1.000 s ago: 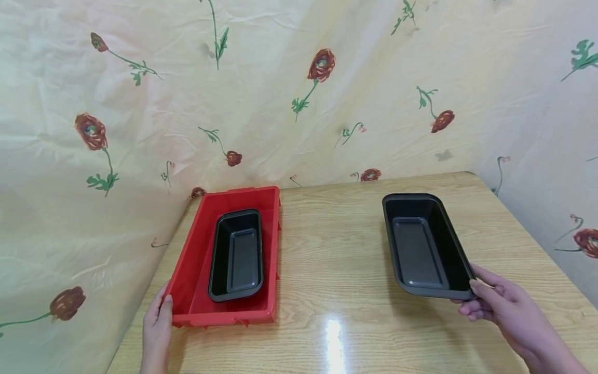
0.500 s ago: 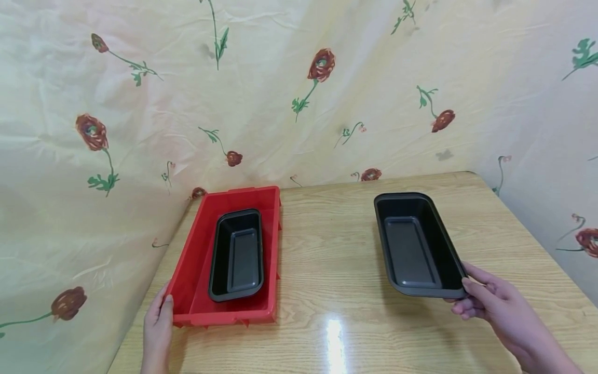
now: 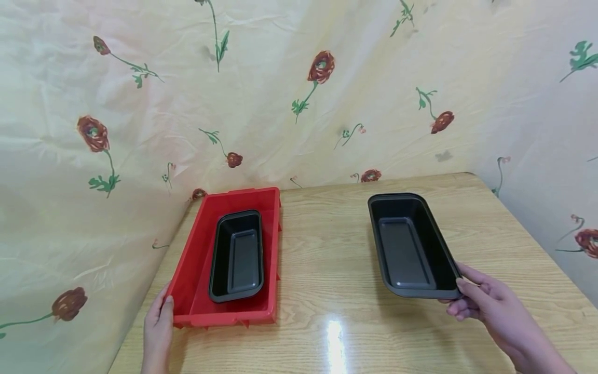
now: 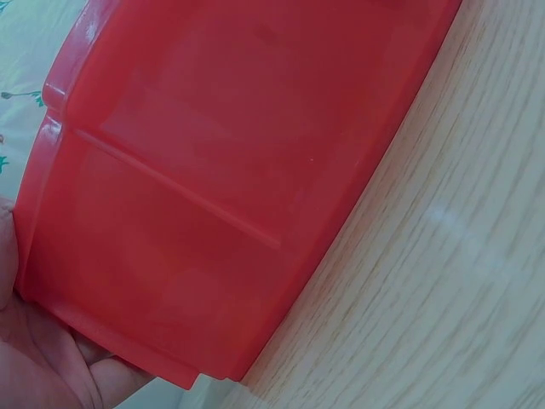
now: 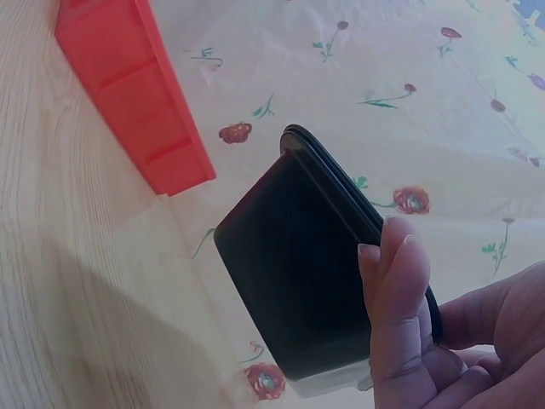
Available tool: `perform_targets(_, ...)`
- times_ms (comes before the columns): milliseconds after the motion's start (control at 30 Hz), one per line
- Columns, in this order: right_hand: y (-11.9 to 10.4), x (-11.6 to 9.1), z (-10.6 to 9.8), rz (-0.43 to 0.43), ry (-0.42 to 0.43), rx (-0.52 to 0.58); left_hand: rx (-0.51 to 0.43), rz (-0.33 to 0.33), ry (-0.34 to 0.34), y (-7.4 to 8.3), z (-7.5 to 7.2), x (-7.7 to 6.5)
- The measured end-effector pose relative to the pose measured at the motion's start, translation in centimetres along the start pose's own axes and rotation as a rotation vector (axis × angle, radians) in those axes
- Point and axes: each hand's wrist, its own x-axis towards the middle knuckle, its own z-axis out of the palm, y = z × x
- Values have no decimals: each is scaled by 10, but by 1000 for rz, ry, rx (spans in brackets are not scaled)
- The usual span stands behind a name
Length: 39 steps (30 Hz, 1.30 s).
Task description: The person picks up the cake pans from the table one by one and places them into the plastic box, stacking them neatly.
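Observation:
A red plastic tray with raised walls stands at the left of the table. My left hand grips its near left corner, thumb over the rim; the left wrist view shows the fingers under the edge. Inside the tray lies a black loaf pan. A second black loaf pan is held up over the right half of the table. My right hand pinches it by its near right corner, thumb on the rim and fingers beneath. In the right wrist view the pan's dark outer side shows, above the table surface.
The light wood table has a bright glare spot near its front. A pale floral cloth hangs behind it and along both sides. Bare tabletop lies between the red tray and the held pan.
My right hand has moved a little to the left with the loaf pan, toward the red tray. The left hand, the tray and the pan in it have stayed in place.

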Motion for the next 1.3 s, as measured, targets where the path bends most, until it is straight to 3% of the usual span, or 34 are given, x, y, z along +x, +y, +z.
perform_targets(433, -3, 2, 9, -16, -27, 8, 8, -14, -6, 1, 0, 1)
perform_targets(1300, -8, 15, 35, 0, -37, -98, -21, -16, -7, 0, 0, 0)
